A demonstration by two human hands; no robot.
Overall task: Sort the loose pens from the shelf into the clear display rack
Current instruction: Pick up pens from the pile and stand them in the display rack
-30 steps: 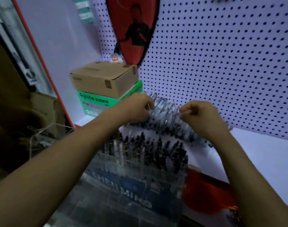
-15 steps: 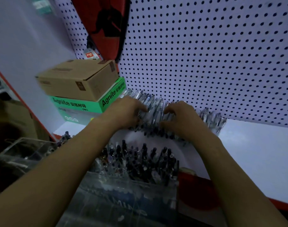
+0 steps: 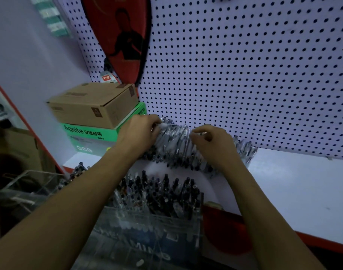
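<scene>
The white perforated pegboard wall (image 3: pixel 244 75) backs the white shelf board (image 3: pixel 293 188). At the far left of the shelf sits a brown cardboard box (image 3: pixel 92 106) stacked on a green printed carton (image 3: pixel 92 131). At the near edge stands the clear acrylic display rack (image 3: pixel 151 227), already crowded with upright dark-capped pens.

The loose pens, a heap of clear-barrelled pens with dark tips (image 3: pixel 176 147), lie on the shelf against the pegboard, beyond the rack. We judge each pen light, stiff and smooth, so the heap will slide and roll; we should take a small bundle across mid-barrel, not by the tips.

Our left hand (image 3: pixel 137 133) curls its fingers round the left end of the heap. Our right hand (image 3: pixel 213 143) pinches pens at the top of the heap, fingers bent.
</scene>
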